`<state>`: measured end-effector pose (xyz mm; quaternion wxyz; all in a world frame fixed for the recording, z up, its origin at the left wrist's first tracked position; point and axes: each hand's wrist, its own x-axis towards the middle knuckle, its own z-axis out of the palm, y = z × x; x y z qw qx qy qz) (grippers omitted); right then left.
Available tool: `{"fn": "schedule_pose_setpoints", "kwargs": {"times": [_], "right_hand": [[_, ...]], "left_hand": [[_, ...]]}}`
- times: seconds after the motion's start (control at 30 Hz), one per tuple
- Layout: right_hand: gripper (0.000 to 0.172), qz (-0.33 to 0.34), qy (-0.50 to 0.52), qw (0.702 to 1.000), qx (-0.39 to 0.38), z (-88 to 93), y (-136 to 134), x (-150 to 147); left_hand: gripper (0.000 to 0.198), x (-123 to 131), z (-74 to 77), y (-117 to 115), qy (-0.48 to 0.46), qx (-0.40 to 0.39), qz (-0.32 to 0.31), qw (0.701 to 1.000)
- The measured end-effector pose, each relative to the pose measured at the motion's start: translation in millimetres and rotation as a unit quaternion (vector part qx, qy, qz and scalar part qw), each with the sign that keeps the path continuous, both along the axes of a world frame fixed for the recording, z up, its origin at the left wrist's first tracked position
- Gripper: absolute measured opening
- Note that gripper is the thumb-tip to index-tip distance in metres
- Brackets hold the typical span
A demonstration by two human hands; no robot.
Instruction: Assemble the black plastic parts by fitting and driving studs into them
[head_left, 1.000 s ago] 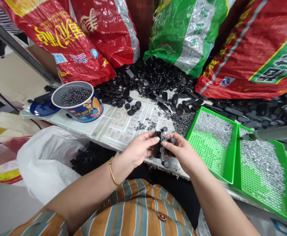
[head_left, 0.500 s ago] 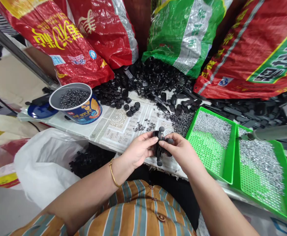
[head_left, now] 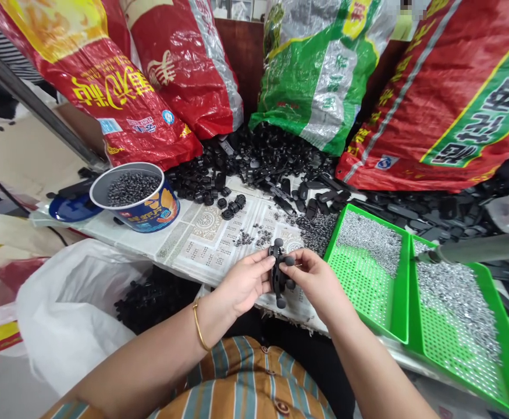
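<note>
A black plastic bracket (head_left: 276,276) with rounded knob ends stands upright between my two hands, just over the front edge of the table. My left hand (head_left: 246,282) grips its left side, thumb pressed against the body. From the right, my right hand (head_left: 319,282) pinches the part near the knobs that stick out on that side. Fingers cover some of the bracket, so its full shape is hidden. Just beyond the hands, small dark pieces (head_left: 319,230) lie heaped on the patterned table cover (head_left: 210,247).
Two green perforated trays (head_left: 408,279) of small silvery parts stand at the right, a metal tube (head_left: 481,249) reaching over one. A blue tub (head_left: 160,209) of dark bits is at left. Black parts (head_left: 276,157) pile up before upright sacks (head_left: 310,87). A white bag (head_left: 57,302) hangs below left.
The camera view has tilted up slightly, so the table sits lower in the picture. The bracket has turned a little, and its right-hand knobs now appear nearer the body.
</note>
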<state>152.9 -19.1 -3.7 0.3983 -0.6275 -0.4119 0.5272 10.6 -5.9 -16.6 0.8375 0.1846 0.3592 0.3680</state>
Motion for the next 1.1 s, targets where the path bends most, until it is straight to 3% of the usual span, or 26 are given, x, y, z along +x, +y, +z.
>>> {"fn": "schedule_pose_setpoints", "kwargs": {"times": [0.17,0.33,0.47,0.57,0.67,0.73,0.8,0.97,1.1], "right_hand": [[0.023,0.007,-0.006,1.000,-0.001,-1.5,1.9,-1.5],[0.027,0.010,-0.036,0.999,0.026,-7.4,4.0,-4.1],[0.027,0.021,0.013,0.999,0.046,-10.5,2.3,-9.0],[0.024,0.117,-0.016,0.992,0.033,-4.3,11.7,-4.6],[0.023,0.231,-0.186,0.954,0.040,8.2,41.2,7.4],[0.023,0.200,-0.343,0.915,0.076,14.3,68.6,15.1],[0.022,0.142,-0.424,0.889,0.096,14.9,95.7,19.7],[0.022,0.110,-0.527,0.840,0.075,2.4,138.1,18.3],[0.023,0.114,-0.537,0.832,0.075,9.4,140.1,15.5]], "left_hand": [[0.038,-1.8,5.3,-4.1,0.031,0.058,-0.026,0.997],[0.066,0.7,6.5,-7.1,0.105,0.088,0.021,0.990],[0.064,0.1,4.7,-6.3,0.120,0.093,0.027,0.988],[0.061,-6.0,7.7,-2.2,0.125,0.071,0.025,0.989],[0.060,-15.0,11.1,4.0,0.112,0.055,0.034,0.992],[0.060,-19.8,11.8,7.1,0.111,0.046,0.052,0.991],[0.059,-22.3,11.8,8.1,0.118,0.029,0.061,0.991],[0.052,-20.6,14.4,6.0,0.116,0.009,0.073,0.991],[0.049,-20.9,18.8,10.1,0.110,-0.012,0.091,0.990]]}}
